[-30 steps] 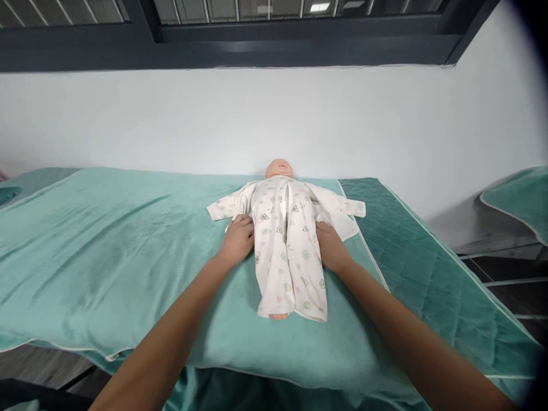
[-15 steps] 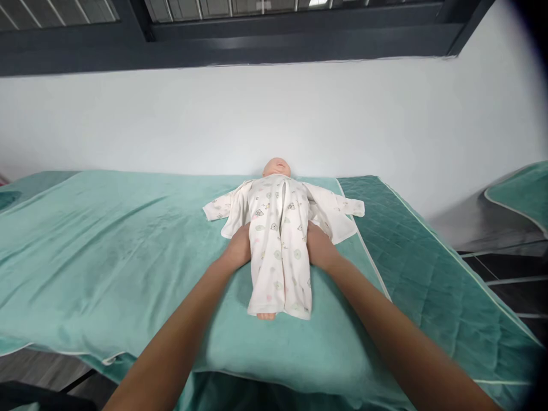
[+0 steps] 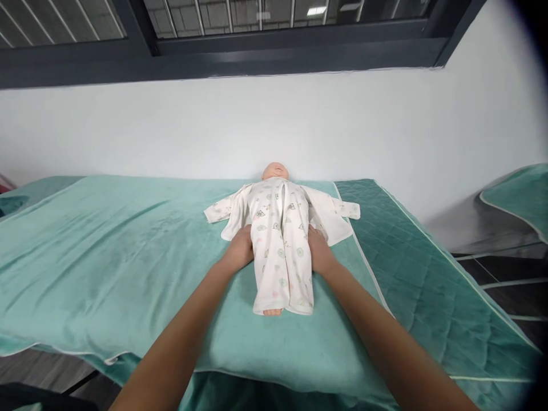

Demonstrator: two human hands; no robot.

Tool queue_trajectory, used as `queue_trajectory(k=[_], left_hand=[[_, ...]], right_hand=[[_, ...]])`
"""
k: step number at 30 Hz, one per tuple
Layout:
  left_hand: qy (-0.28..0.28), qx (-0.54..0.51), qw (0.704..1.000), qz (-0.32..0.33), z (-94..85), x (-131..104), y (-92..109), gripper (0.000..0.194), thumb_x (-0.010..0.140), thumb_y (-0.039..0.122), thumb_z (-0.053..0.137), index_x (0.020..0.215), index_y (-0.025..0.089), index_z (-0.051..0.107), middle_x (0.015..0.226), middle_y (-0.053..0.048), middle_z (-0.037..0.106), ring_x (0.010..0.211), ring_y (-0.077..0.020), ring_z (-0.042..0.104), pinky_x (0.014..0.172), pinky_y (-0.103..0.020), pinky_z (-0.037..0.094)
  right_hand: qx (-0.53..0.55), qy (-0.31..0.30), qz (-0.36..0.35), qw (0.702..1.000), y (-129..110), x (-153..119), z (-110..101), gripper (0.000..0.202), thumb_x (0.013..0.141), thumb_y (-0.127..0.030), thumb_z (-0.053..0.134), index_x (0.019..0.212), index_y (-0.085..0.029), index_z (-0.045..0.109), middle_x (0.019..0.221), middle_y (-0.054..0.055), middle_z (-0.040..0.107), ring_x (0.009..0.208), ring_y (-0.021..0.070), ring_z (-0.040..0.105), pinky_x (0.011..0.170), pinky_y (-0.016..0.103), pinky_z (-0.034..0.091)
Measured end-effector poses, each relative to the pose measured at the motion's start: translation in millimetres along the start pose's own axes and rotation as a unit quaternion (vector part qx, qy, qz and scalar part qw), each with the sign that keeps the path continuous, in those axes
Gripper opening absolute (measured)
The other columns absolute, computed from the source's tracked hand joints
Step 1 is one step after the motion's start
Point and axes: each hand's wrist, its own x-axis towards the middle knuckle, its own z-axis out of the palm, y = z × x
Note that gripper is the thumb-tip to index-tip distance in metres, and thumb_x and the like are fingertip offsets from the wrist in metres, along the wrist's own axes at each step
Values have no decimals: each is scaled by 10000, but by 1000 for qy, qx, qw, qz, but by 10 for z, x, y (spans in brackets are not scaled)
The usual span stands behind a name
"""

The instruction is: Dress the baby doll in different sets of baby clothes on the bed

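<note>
A baby doll (image 3: 275,170) lies on its back on the green bedding, its head toward the wall. It wears a white printed top with sleeves (image 3: 219,211) spread out to both sides. White printed baby trousers (image 3: 282,257) cover its front and legs, and toes (image 3: 273,312) show below one cuff. My left hand (image 3: 240,249) is closed at the left side of the trousers, near hip height. On the opposite side, my right hand (image 3: 320,251) closes at the trouser edge, beside the top's flared hem. The fingertips of both hands are partly hidden by cloth.
A smooth green sheet (image 3: 107,257) covers the bed, with a darker quilted cover (image 3: 419,274) to the right. Behind stands a white wall (image 3: 192,125) below a dark window frame (image 3: 291,54). Another green-covered piece (image 3: 522,197) is at far right.
The camera view has tilted up slightly, showing more of the window. The trouser legs have shifted a little to the right, both hands staying at the trousers' sides.
</note>
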Motion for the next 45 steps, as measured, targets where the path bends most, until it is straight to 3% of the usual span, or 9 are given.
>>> queue_trajectory(k=[4,11,16,21,26,32,38,42,45], left_hand=[[1,24,1000,11,5,-3,-16,224,818,315,645,996,195,710,1065,-140,704,1030,-326,635,891,-463,521],[28,33,999,-2,0,-16,49,256,840,331,637,1052,200,693,1123,-128,691,1083,-329,614,925,-466,522],[24,45,998,22,-5,-12,62,241,843,326,637,1038,201,702,1146,-130,677,1094,-327,609,925,-462,521],[32,29,999,-1,-1,-25,55,281,848,334,628,1089,204,690,1165,-124,673,1106,-332,602,927,-466,520],[49,14,999,-14,-4,-33,76,322,859,340,613,1148,209,665,1173,-118,668,1110,-327,599,959,-471,509],[77,18,996,-45,-32,-30,151,453,861,350,601,1293,219,566,1231,-141,612,1101,-322,599,967,-470,497],[60,102,993,15,8,-30,38,242,851,205,548,1039,204,701,1119,-133,637,1051,-292,588,901,-433,494],[68,167,983,28,4,-62,-12,184,812,120,537,779,181,708,905,-116,646,901,-273,574,764,-404,480],[93,201,974,44,-63,-205,66,212,809,62,513,789,178,689,890,-95,644,908,-256,553,766,-386,462]], right_hand=[[12,21,21,999,-8,4,23,320,904,-210,495,1197,-147,608,1073,135,630,1003,268,561,866,369,432],[-27,18,-2,999,-30,-19,-18,319,902,-185,490,1191,-169,624,1058,131,653,996,275,565,871,382,409],[-17,17,38,999,-36,9,-5,294,909,-185,472,1159,-156,623,1073,134,653,1035,276,573,879,378,432],[28,36,54,998,-43,49,-7,293,901,-169,464,1146,-156,624,1085,147,668,1069,280,599,934,390,440],[146,26,7,989,-5,-21,-54,345,890,-270,503,1193,-172,635,1153,144,688,1089,312,618,950,445,485],[348,23,-4,937,15,-77,-102,316,828,-342,619,1104,-206,693,1155,108,714,1118,320,624,1011,457,471],[401,39,25,915,85,-99,10,333,921,-371,500,1125,-174,675,1139,108,714,1052,282,652,923,420,521],[421,49,38,905,114,-113,63,307,880,-410,575,1045,-180,694,1024,93,740,1022,289,664,893,418,538],[432,77,55,897,106,-116,73,292,863,-409,607,1006,-173,701,1025,104,743,1016,281,667,900,396,529]])
